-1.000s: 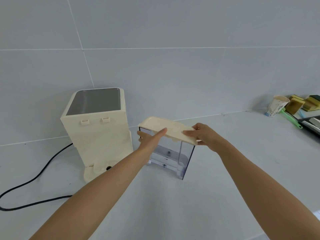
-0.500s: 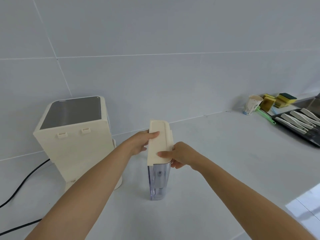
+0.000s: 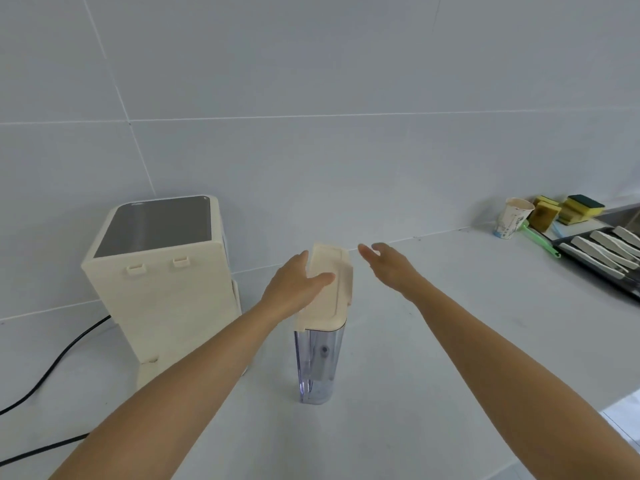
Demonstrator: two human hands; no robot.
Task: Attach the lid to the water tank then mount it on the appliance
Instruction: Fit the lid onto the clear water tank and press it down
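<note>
A clear water tank (image 3: 317, 365) stands upright on the white counter, seen end-on. A cream lid (image 3: 329, 289) sits on top of it. My left hand (image 3: 294, 285) rests on the lid's left side, thumb across the top. My right hand (image 3: 389, 265) hovers just right of the lid with fingers spread, touching nothing. The cream appliance (image 3: 162, 289) with a dark metal top stands to the left of the tank, its back with two small clips facing me.
A black power cord (image 3: 52, 368) runs from the appliance off the left edge. At the far right stand a paper cup (image 3: 512, 218), sponges (image 3: 568, 209), a green-handled tool (image 3: 540, 239) and a dark tray (image 3: 602, 251) of white pieces. The tiled wall is close behind.
The right hand has let go of the lid and drawn away to the right. The left hand has stayed on the lid, and the tank stands in the same end-on pose.
</note>
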